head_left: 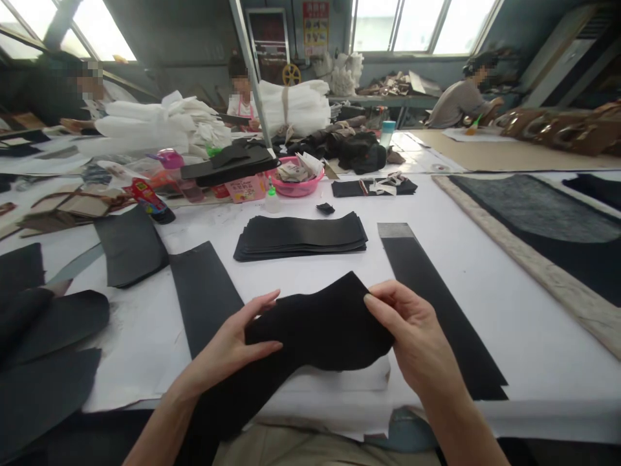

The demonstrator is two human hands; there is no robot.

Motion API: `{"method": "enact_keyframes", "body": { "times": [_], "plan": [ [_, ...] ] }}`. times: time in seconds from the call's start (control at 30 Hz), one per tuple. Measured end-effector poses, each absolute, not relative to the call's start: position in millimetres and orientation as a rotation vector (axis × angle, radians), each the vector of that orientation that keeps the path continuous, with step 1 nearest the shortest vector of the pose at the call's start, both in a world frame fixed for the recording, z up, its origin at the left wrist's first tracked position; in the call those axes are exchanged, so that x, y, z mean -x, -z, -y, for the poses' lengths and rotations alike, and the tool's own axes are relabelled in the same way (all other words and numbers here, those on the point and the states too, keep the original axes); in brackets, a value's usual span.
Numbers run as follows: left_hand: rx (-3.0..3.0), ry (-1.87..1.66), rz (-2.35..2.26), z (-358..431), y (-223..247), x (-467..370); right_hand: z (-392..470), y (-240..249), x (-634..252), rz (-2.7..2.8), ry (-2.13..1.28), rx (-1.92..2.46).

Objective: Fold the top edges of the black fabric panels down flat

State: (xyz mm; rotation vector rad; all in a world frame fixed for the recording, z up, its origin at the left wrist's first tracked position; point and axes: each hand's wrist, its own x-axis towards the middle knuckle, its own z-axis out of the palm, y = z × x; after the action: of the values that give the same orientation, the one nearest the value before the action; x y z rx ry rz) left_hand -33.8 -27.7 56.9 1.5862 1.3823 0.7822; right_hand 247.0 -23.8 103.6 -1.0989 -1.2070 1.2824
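A worker's right hand [412,323] pinches the upper right corner of a curved black piece [330,330] between thumb and fingers, while the left hand [237,346], its thumb and forefinger spread apart, touches the left part of the same piece, the other fingers mostly hidden. The piece is held above the near edge of a white-topped table [509,259], its lower left end trailing beneath the left forearm. Just beyond it lies a stack of black pieces [301,234], neatly layered. To the right, a long black strip [436,310] with a grey far end slants across the surface; to the left, a black panel [204,291] runs partly behind the left hand. Farther back are a small black scrap [325,208], a green-capped bottle [272,202] and a pink basket [301,188] filled with pale pieces, with a red package [145,197] off to the left. Behind them stands a bound white bundle [291,107]. Three other people are seen in the background, one at left [90,97], one at centre [241,103] and one in grey at right [456,102].
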Motion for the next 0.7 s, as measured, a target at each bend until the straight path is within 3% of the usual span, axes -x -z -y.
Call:
{"method": "enact_keyframes", "body": {
  "times": [0.23, 0.33, 0.53, 0.7],
  "plan": [
    [-1.870, -1.014, -1.236, -7, -71, -17, 40, -152, -245, 1.816, -1.106, 0.809],
    [-1.903, -0.868, -1.043, -17, -85, -30, 44, -164, -245, 1.859, -1.077, 0.709],
    [-1.883, -0.416, -1.012, -22, -98, -2, 46, -155, -272, 1.426, -1.140, 0.799],
    [-1.918, -0.148, -1.218, -25, -144, 51, 31, -106, -286, 1.057, -1.269, 1.089]
  ]
}}
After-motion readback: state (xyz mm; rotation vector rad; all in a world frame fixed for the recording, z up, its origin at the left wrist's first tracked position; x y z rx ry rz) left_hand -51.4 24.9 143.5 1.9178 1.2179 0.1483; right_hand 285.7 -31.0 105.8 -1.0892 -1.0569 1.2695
